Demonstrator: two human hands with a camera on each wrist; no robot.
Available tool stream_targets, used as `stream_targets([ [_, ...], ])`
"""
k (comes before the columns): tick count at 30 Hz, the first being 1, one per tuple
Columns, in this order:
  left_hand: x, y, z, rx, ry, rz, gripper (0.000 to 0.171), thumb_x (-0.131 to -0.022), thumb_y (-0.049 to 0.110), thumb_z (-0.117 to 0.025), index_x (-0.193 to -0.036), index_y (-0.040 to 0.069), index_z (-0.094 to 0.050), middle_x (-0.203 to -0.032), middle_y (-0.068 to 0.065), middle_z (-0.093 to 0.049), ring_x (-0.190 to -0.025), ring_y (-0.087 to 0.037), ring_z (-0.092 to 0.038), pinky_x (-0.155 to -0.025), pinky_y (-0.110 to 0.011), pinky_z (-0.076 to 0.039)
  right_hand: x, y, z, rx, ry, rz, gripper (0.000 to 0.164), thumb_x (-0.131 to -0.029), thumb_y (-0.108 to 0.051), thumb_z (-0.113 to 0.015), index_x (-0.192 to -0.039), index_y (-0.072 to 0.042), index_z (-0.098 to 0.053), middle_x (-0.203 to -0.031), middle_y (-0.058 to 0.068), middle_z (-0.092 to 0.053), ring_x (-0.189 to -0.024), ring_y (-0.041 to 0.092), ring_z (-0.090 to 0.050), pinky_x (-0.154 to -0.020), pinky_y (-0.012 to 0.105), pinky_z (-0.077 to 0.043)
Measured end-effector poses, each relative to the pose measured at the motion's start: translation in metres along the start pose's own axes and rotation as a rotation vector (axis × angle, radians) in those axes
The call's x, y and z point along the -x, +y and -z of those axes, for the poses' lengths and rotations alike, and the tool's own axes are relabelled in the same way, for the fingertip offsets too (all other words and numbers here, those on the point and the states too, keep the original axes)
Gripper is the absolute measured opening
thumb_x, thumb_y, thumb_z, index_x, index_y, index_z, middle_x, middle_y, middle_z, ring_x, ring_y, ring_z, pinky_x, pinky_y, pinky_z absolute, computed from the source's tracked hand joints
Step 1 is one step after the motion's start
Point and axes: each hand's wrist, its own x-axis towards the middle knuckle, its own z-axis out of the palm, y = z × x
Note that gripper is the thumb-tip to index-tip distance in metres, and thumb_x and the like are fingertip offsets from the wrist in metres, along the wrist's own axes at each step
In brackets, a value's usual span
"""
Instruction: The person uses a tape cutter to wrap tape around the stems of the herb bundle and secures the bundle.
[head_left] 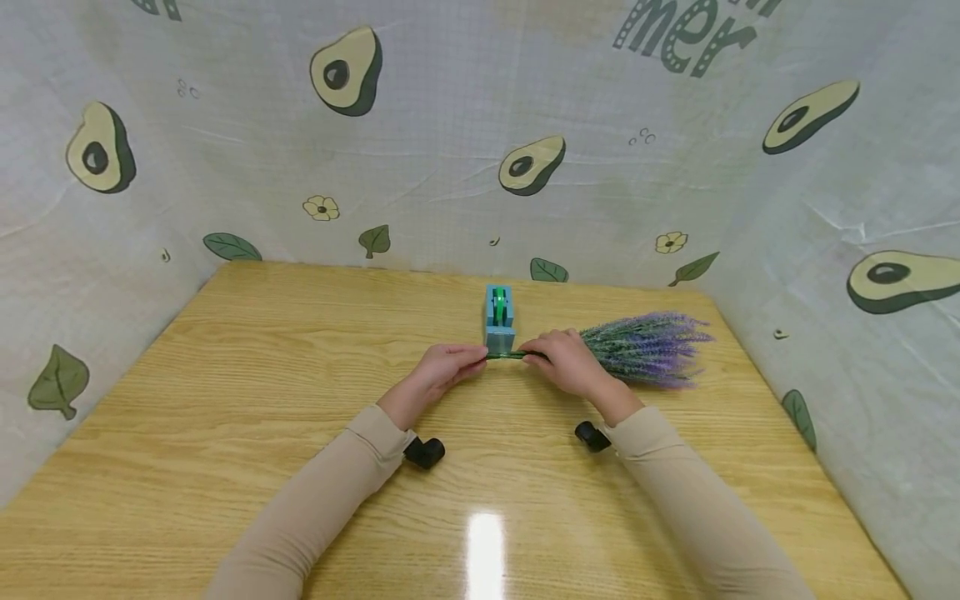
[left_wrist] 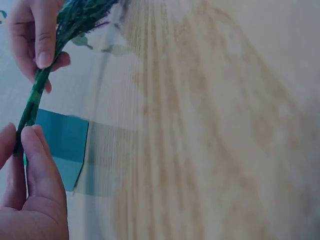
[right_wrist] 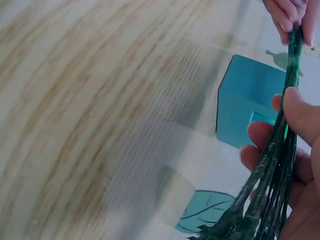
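Note:
A bunch of artificial lavender [head_left: 651,350] lies sideways, its purple heads to the right and its green stems [left_wrist: 34,95] running left between the hands. My left hand [head_left: 442,369] pinches the stem ends between thumb and fingertips. Farther up the stems, close to the flowers, my right hand [head_left: 567,361] holds them with thumb and curled fingers. A shiny green band of tape [right_wrist: 293,65] shows around the stems between both hands. Just behind stands a blue tape dispenser [head_left: 499,337] with a roll of green tape [head_left: 499,305]; the stems overlap its front in the head view.
The wooden table [head_left: 360,500] has a light-coloured patterned sheet [head_left: 442,167] behind it and at both sides. Black wrist-camera mounts [head_left: 424,452] hang below the sleeves, near the tabletop.

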Motion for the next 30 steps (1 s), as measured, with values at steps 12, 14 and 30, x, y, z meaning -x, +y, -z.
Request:
stream_targets([
  [12, -0.0011, 0.0041, 0.0007, -0.048, -0.022, -0.055, 0.033, -0.089, -0.005, -0.058, -0.123, -0.004, -0.058, -0.127, -0.017, -0.054, -0.112, -0.024, -0.055, -0.094, -0.033, -0.045, -0.0042, -0.0012, 0.0015, 0.034, -0.059, 0.024, 0.025, -0.090, -0.004, -0.062, -0.114, -0.006, -0.064, -0.090, 0.005, -0.055, -0.068, 0.016, -0.053, -0.059, 0.031, -0.045],
  [14, -0.0015, 0.0042, 0.0006, -0.070, -0.024, -0.051, 0.032, -0.089, -0.005, -0.058, -0.121, -0.005, -0.059, -0.126, -0.017, -0.054, -0.112, -0.024, -0.055, -0.093, -0.032, -0.046, -0.0054, -0.0008, 0.0013, 0.033, -0.068, 0.014, 0.023, -0.091, -0.007, -0.061, -0.114, -0.006, -0.064, -0.093, 0.006, -0.058, -0.074, 0.018, -0.056, -0.065, 0.034, -0.048],
  [30, -0.0102, 0.0058, -0.0010, -0.023, 0.037, -0.027, 0.029, -0.089, 0.005, -0.063, -0.117, -0.002, -0.062, -0.112, -0.014, -0.061, -0.097, -0.018, -0.063, -0.089, -0.031, -0.048, -0.0090, 0.0001, -0.0008, 0.027, 0.005, 0.013, 0.022, -0.089, -0.007, -0.064, -0.110, -0.008, -0.065, -0.091, 0.004, -0.058, -0.074, 0.017, -0.056, -0.065, 0.035, -0.049],
])
